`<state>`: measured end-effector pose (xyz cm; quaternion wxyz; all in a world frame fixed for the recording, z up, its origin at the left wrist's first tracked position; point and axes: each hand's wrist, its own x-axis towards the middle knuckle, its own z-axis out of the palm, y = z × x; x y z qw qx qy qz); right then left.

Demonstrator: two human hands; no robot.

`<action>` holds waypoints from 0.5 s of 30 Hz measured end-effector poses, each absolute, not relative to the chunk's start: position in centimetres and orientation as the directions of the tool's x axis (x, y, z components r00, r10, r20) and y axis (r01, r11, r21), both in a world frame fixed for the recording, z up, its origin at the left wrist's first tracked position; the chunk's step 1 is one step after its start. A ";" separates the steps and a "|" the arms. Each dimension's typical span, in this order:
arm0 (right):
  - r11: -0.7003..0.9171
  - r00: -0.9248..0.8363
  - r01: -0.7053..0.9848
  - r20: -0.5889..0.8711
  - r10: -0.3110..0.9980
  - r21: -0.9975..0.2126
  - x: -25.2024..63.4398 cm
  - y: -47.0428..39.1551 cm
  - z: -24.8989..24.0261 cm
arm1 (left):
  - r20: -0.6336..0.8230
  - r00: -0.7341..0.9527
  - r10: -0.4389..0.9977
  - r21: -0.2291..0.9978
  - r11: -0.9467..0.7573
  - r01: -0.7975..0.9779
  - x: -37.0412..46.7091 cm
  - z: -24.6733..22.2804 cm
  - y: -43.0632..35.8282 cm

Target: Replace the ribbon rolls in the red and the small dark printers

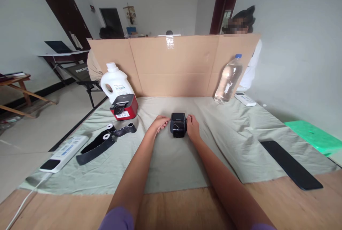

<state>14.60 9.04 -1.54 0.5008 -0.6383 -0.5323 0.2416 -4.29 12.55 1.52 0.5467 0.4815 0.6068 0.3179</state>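
Note:
A small black box-shaped device (178, 116), which looks like a portable label printer, rests on the cloth in front of me. A glossy black strip (179, 129) covers its front. My right hand (192, 126) is closed against the device's right side, thumb and fingers at its upper edge. At the left, my left hand (160, 123) has its fingers curled together, the tips close to the device's left side. What those fingers hold, if anything, is too small to make out.
On the left stand a red-and-black printer (127, 110), a white jug (117, 80), black tape rolls (103, 142) and a power strip (64, 154). A water bottle (229, 78), another white strip (245, 99) and a black slab (291, 165) are right. A cardboard screen (173, 66) stands behind; people sit beyond.

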 end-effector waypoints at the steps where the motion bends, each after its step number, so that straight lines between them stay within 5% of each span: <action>1: 0.067 0.316 0.446 0.227 0.921 -0.892 14.6 9.0 -1.5 | -0.361 0.059 0.931 0.909 0.337 0.243 -4.3 1.5 12.6; 15: 0.007 0.195 0.739 0.224 0.955 -0.673 14.3 8.0 -0.6 | -0.355 0.042 0.934 0.908 0.334 0.254 -3.8 2.0 12.3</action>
